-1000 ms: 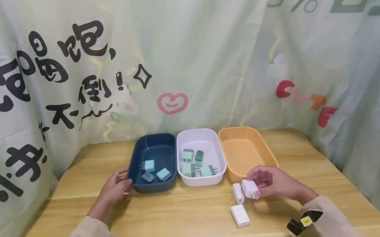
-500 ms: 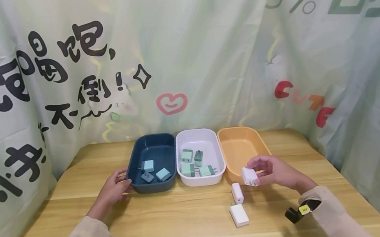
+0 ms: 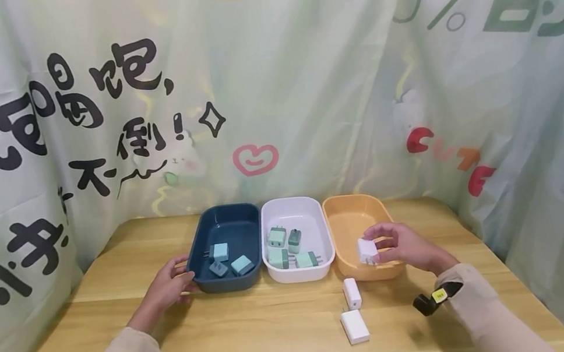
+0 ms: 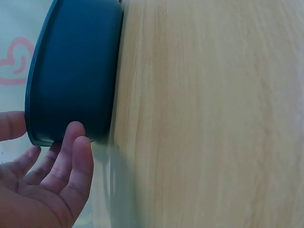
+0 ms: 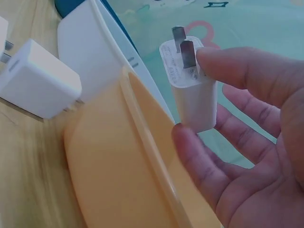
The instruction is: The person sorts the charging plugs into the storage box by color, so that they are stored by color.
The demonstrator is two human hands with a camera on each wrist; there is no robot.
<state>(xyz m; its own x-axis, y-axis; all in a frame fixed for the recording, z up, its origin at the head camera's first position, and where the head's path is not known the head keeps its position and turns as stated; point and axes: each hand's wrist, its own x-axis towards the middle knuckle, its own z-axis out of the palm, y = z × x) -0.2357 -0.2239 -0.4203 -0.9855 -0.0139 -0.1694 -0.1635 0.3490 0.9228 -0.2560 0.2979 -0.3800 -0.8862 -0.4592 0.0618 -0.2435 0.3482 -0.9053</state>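
Observation:
In the head view my right hand (image 3: 404, 244) pinches a white wall charger (image 3: 367, 249) above the near end of the orange bin (image 3: 337, 251). The right wrist view shows this charger (image 5: 195, 102) between thumb and fingertip, its two metal prongs pointing up. My left hand (image 3: 168, 285) touches the near left corner of the dark blue bin (image 3: 229, 283). Relaxed fingers lie against the bin's wall (image 4: 76, 71) in the left wrist view, and the thumb is at its rim. Two more white chargers, one small (image 3: 351, 293) and one wider (image 3: 355, 326), lie on the table before the orange bin.
Between the other two bins stands a white bin (image 3: 301, 273) holding several green chargers (image 3: 276, 236). Light blue chargers (image 3: 242, 265) lie in the dark blue bin. All three bins stand side by side on the wooden table (image 3: 259, 337), with a printed curtain (image 3: 302, 79) behind.
My right hand has lifted the white charger off the table, away from the small one, and carried it up and forward over the orange bin. The left hand stays at the dark blue bin.

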